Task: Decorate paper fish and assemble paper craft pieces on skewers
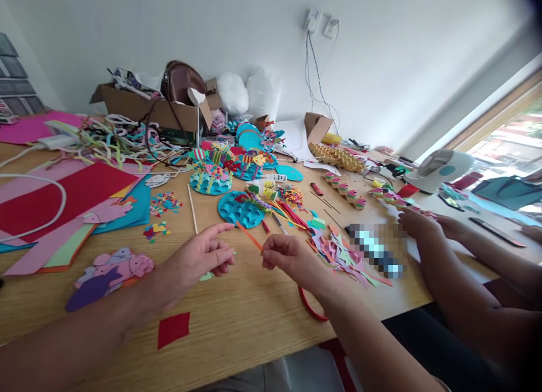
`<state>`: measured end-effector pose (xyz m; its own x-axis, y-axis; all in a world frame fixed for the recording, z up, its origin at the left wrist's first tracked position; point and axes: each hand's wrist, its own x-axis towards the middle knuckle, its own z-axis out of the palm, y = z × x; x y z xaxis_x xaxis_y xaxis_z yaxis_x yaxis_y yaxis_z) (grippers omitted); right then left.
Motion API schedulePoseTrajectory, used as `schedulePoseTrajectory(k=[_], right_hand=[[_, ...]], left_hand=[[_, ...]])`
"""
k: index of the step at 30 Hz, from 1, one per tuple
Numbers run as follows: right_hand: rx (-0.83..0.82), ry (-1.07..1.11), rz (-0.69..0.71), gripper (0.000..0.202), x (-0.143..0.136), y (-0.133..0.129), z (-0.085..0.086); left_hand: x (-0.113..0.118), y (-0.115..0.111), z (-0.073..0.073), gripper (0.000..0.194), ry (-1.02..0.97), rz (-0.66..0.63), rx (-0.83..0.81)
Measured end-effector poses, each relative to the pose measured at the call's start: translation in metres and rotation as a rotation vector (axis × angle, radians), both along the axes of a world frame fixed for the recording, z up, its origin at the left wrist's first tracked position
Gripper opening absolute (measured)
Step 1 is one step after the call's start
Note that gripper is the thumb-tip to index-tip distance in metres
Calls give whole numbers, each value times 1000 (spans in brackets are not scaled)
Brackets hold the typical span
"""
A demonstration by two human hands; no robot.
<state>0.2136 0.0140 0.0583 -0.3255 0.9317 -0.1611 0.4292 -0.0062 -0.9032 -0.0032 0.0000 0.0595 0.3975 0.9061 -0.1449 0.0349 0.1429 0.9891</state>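
My right hand (282, 256) pinches an orange paper strip (249, 235) between thumb and fingertips. The strip's free end points up and left, toward the index finger of my left hand (212, 253). That hand hovers over the table with its index finger stretched out and the others loosely bent, no held object visible. Light green paper (206, 277) shows partly beneath it. Just beyond the strip lies a bumpy blue disc (239, 211). A red paper piece (173, 330) rests nearer to me, and a red curved band (311, 306) is partly hidden by my right forearm.
Fish cut-outs (112, 273) and coloured sheets (68, 200) lie left. Decorated blue discs (210, 183), glue bottles (265, 186) and paper strips (339, 253) lie ahead and right. A co-worker's hands (423, 225) work at the right. A cardboard box (144, 112) stands behind.
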Motion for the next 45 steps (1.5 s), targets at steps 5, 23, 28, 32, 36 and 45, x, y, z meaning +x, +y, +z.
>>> schedulePoseTrajectory(k=[5, 23, 28, 32, 36, 45], right_hand=[[206, -672, -281, 16, 54, 40, -1], [212, -1165, -150, 23, 72, 100, -14], [178, -1193, -108, 21, 71, 104, -15], [166, -1177, -98, 20, 70, 101, -10], [179, -1138, -127, 18, 72, 93, 2], [207, -828, -156, 14, 71, 46, 23]], left_hand=[[-7, -9, -19, 28, 181, -92, 197], [-28, -7, -60, 17, 447, 71, 781], [-28, -6, -58, 18, 458, 64, 778], [-29, -5, -56, 19, 458, 48, 758], [-27, -9, -50, 21, 484, 110, 688], [-33, 0, -33, 24, 430, 97, 541]])
